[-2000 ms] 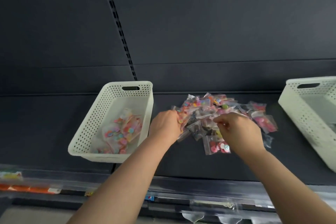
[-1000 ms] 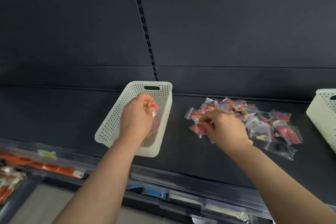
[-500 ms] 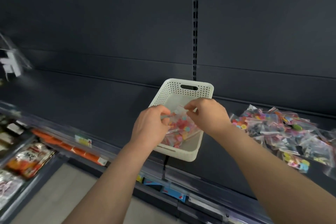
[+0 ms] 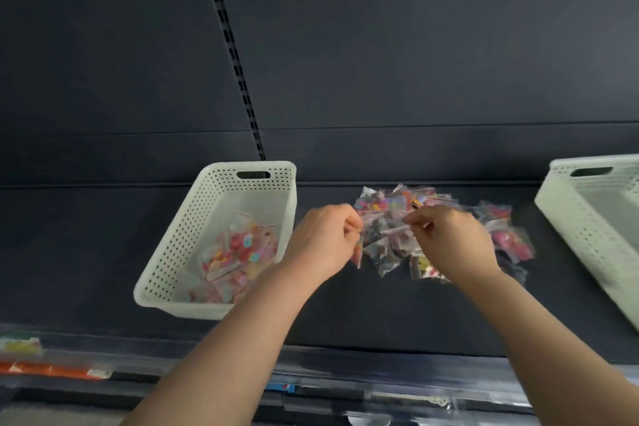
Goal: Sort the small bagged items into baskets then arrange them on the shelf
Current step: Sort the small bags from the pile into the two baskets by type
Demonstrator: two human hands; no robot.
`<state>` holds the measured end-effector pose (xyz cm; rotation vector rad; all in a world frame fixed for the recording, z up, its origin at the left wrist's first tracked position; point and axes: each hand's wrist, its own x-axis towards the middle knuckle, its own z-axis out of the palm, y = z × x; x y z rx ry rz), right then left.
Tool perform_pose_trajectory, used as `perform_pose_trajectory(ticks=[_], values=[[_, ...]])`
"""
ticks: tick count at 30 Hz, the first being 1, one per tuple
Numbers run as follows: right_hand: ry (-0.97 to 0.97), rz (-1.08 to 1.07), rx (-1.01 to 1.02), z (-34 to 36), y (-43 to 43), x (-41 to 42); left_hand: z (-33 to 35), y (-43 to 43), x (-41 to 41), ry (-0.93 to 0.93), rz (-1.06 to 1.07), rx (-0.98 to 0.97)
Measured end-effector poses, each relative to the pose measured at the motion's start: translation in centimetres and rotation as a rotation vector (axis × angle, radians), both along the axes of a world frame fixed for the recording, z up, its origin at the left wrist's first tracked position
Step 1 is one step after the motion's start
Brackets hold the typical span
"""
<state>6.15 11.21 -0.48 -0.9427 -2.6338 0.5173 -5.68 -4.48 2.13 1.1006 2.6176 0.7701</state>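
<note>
On the dark shelf, a pile of small clear bags with coloured contents lies between two white perforated baskets. Both of the person's hands work at the near-left edge of this pile.

Left hand: curled closed, fingers pinched together at the pile's left edge. A small bag with pink contents hangs from the pinch, just below the fingertips.

Right hand: also closed in a pinch, thumb and forefinger meeting over the middle of the pile. Motion blur prevents a clear reading of whether a bag is actually gripped between them; the fingertips touch the top layer of bags.

Left basket: stands on the shelf just beside the left hand, long side angled toward the viewer, with a handle slot in its far wall. Several bags of pink, red and yellow pieces lie loose on its floor, toward the near right corner.

Right basket: stands well apart from the pile, at the right edge of the view and partly cut off. Its visible interior shows only bare floor.

Shelf front: a clear price rail runs along the near edge, with orange and yellow labels at the far left. Behind the shelf, a slotted upright runs up the dark back panel.
</note>
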Motion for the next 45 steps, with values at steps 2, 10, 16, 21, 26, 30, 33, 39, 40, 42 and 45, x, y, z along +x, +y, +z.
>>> perform_pose_trajectory(ticks=[2, 10, 16, 21, 26, 30, 33, 39, 40, 42, 45], values=[[-0.014, -0.039, 0.009, -0.5, 1.0, 1.6, -0.9, 1.5, 1.2, -0.036, -0.082, -0.084], [-0.059, -0.057, 0.011, -1.6, 2.0, 5.4, -3.5, 4.8, 3.4, 0.212, -0.054, -0.343], [-0.054, -0.042, 0.015, -1.7, 2.6, 6.0, -2.9, 4.8, 3.4, 0.148, 0.023, -0.239], [-0.134, 0.086, -0.011, -1.3, 2.0, 3.6, -1.7, 4.2, 3.0, 0.185, 0.108, -0.104], [-0.084, 0.088, 0.008, -1.7, 1.8, 1.8, -1.4, 2.7, 2.6, 0.171, 0.145, -0.094], [-0.015, 0.095, -0.148, -2.8, 1.2, 1.3, -1.4, 2.0, 2.6, 0.16, 0.135, -0.068], [-0.081, -0.005, -0.063, -2.7, 1.0, 1.5, -1.5, 2.0, 2.7, 0.147, 0.115, -0.072], [-0.133, -0.032, -0.077, -2.4, 1.1, 1.6, -1.6, 2.6, 2.4, 0.118, 0.059, -0.06], [-0.143, -0.021, -0.077, -2.3, 1.3, 1.8, -1.5, 2.8, 2.4, 0.113, 0.047, -0.055], [-0.103, -0.02, -0.068, -2.1, 1.4, 2.5, -1.4, 3.4, 2.5, 0.11, 0.018, -0.031], [0.031, -0.064, -0.004, -1.4, 1.5, 3.7, -1.1, 4.6, 2.9, 0.087, -0.018, 0.011]])
